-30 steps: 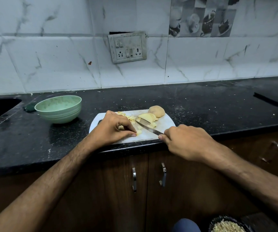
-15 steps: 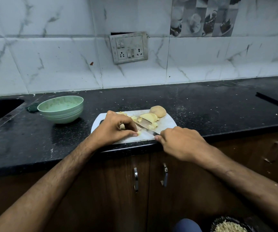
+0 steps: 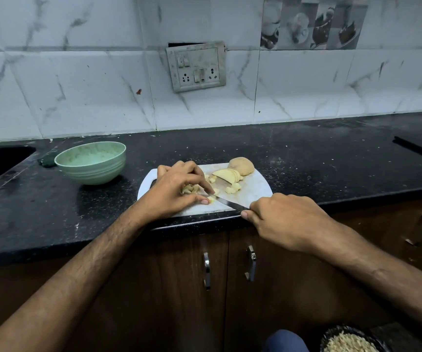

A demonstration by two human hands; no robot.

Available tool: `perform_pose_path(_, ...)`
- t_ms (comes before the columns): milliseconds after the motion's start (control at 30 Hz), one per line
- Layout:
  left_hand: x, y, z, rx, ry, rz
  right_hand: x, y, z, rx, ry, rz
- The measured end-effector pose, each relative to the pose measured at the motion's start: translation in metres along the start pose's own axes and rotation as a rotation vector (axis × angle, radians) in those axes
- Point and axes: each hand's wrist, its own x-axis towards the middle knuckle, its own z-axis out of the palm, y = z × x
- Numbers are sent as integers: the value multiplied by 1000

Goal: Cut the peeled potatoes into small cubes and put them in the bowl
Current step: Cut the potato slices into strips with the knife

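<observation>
Two hands [image 3: 176,189] [image 3: 284,219] low over board [image 3: 253,194]

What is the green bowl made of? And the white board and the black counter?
The pale green ribbed bowl looks like matte plastic or melamine: dull, speckled, no glassy shine. The white rounded cutting board seems plastic too, thin, with a greyed, scuffed surface. The black speckled countertop looks like polished granite: light flecks and a faint sheen. None of this is certain from looks alone.

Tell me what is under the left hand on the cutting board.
Under the left hand, pale potato pieces show between the curled fingers, on the cutting board. The knife tip reaches its fingertips. How many pieces lie beneath is hidden.
</observation>
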Motion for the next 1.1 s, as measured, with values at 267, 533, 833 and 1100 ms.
perform_pose_path(267,1,2,0,-5,-45,-21,-4,1,-2,-36,20,-10)
perform_pose_path(533,0,3,-1,-13,-40,-31,-6,-5,-1,-50,10,-13)
perform_pose_path(833,2,6,-3,-10,-134,17,-6,-10,-2,-132,-19,-86)
perform_pose_path(1100,0,2,-1,-36,-108,-61,-3,27,-25,-270,-60,-141)
